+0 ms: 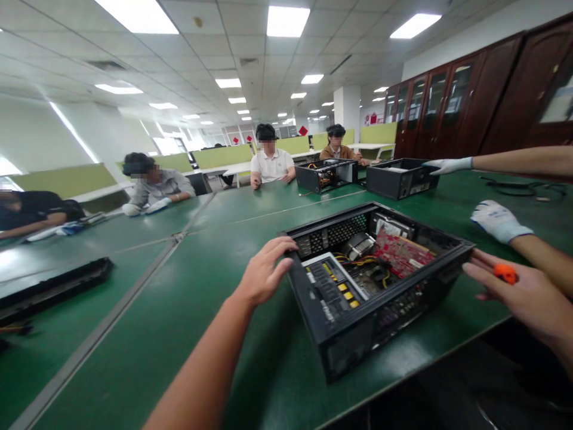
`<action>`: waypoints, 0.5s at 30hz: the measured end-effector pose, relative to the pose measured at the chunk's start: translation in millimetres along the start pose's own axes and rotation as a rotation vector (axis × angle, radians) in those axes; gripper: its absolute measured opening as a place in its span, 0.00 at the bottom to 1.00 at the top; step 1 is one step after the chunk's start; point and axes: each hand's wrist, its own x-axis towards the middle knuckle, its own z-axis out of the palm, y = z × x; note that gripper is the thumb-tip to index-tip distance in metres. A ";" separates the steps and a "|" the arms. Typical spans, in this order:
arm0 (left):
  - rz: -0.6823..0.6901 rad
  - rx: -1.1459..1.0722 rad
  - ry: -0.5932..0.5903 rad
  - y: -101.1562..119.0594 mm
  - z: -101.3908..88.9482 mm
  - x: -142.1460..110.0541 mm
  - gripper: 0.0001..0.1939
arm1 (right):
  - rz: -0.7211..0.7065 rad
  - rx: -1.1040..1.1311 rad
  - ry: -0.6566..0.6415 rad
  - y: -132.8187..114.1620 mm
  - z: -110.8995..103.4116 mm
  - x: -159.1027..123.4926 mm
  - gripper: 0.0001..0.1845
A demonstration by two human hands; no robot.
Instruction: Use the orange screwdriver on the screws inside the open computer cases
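Shows black on the open computer case (349,346) between the left hand (267,272) and the right hand (514,292); shows yellow squares on the dark label of the power supply (330,286), just beside the left hand; shows red on the circuit board (398,254), nearer the right hand, and yellow among black on the cables (363,261) between; shows bright orange on the small object (505,273) at the right hand; shows deep green on the table (179,352) left of the left hand; shows white on the co-worker's gloves (498,221) beyond the right hand, and reddish brown on the cabinets (496,98) farther beyond.
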 end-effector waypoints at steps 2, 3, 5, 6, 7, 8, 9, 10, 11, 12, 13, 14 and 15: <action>-0.068 -0.046 0.037 -22.6 -30.4 -35.2 0.24 | -0.101 -0.057 -0.082 -11.7 22.8 -30.7 0.43; -0.113 -0.047 0.039 -30.9 -46.1 -50.4 0.24 | -0.158 -0.062 -0.103 -18.6 34.8 -45.2 0.43; -0.215 -0.024 0.047 -39.3 -77.5 -72.4 0.25 | -0.268 -0.046 -0.207 -32.5 57.4 -69.5 0.41; -0.284 0.010 0.047 -38.8 -92.3 -78.0 0.25 | -0.310 -0.039 -0.264 -38.5 67.1 -78.0 0.39; -0.366 0.064 0.046 -35.4 -105.8 -79.5 0.25 | -0.340 -0.031 -0.319 -43.3 74.9 -83.5 0.38; -0.452 0.130 0.027 -29.4 -117.3 -76.7 0.24 | -0.360 -0.021 -0.359 -46.5 80.8 -85.7 0.37; -0.526 0.201 -0.014 -21.5 -126.0 -69.7 0.23 | -0.368 -0.009 -0.385 -48.0 84.7 -84.6 0.36; -0.581 0.264 -0.072 -12.9 -131.3 -59.1 0.23 | -0.362 0.011 -0.392 -47.8 86.6 -80.3 0.37; -0.599 0.300 -0.159 -4.4 -132.9 -45.4 0.22 | -0.343 0.037 -0.384 -46.0 86.9 -73.3 0.38; -0.576 0.309 -0.246 2.7 -130.7 -29.8 0.22 | -0.307 0.070 -0.366 -42.9 86.1 -64.3 0.39; -0.541 0.294 -0.340 7.6 -125.0 -13.2 0.22 | -0.251 0.106 -0.352 -39.0 84.7 -53.9 0.40; -0.510 0.282 -0.429 9.7 -116.4 3.5 0.23 | -0.182 0.142 -0.336 -34.8 83.2 -43.0 0.41; -0.481 0.274 -0.534 9.0 -105.7 19.4 0.24 | -0.110 0.176 -0.318 -30.7 82.2 -32.4 0.41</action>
